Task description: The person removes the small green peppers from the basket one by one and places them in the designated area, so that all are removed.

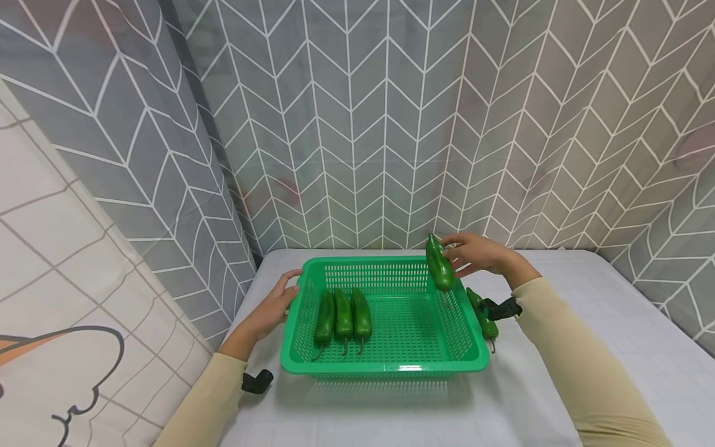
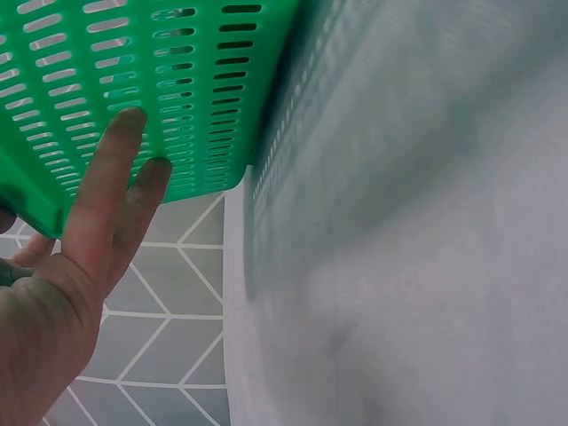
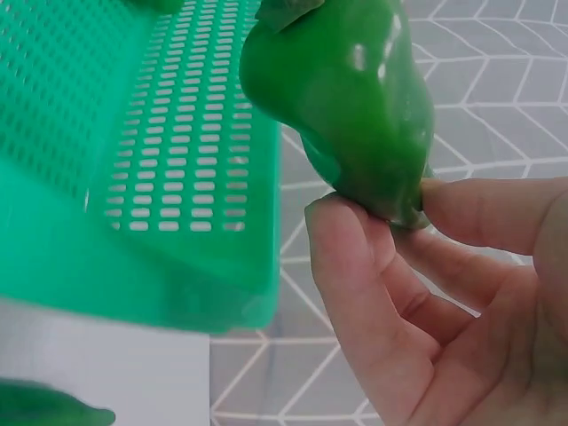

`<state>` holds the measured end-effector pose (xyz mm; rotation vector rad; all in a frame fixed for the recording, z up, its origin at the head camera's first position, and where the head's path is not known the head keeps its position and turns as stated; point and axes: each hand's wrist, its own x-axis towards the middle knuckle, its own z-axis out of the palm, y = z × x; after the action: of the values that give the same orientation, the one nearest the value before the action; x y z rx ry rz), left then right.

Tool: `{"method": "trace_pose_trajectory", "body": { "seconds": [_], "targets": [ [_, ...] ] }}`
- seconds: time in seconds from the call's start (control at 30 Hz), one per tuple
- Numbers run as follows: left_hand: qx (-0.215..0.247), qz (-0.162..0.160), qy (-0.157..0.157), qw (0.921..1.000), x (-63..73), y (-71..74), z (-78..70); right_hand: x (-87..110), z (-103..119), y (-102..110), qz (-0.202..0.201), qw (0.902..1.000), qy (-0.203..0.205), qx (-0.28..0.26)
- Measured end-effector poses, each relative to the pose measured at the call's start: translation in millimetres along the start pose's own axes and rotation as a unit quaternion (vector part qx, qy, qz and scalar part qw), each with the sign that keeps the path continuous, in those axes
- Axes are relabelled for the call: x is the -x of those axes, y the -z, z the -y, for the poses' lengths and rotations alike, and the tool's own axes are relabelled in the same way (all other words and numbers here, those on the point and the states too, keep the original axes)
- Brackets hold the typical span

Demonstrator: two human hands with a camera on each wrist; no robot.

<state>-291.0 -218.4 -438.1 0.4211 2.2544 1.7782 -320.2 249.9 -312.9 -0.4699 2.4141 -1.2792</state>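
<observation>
My right hand (image 1: 477,253) pinches a glossy green pepper (image 1: 439,264) between thumb and fingers above the back right corner of a green plastic basket (image 1: 385,367). In the right wrist view, the fingertips hold the narrow end of this pepper (image 3: 355,98), outside the basket wall (image 3: 177,160). My left hand (image 1: 276,303) holds the basket at its left rim; in the left wrist view two fingers (image 2: 105,195) lie along the slotted outer wall (image 2: 186,89). Inside on the left, several long green peppers (image 1: 343,316) lie side by side, stems toward the front.
Another long green pepper (image 1: 483,316) lies on the white tablecloth (image 1: 385,416) just right of the basket, partly behind the right wrist strap (image 1: 501,308). A grey curtain with white chevrons (image 1: 385,124) hangs behind the table, with a white patterned cloth (image 1: 84,248) at the left.
</observation>
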Motion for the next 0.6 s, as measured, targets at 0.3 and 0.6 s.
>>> {"method": "trace_pose_trajectory", "body": {
  "seconds": [0.3, 0.6],
  "targets": [
    [0.000, -0.003, -0.001, 1.0000, 0.1, 0.2, -0.5, 13.4, -9, 11, -0.006, 0.9999, -0.007, 0.007],
    [0.000, -0.001, -0.002, 1.0000, 1.6, -1.4, -2.8, 25.0, -22, 20, -0.015, 0.9992, -0.037, 0.006]
  ]
}}
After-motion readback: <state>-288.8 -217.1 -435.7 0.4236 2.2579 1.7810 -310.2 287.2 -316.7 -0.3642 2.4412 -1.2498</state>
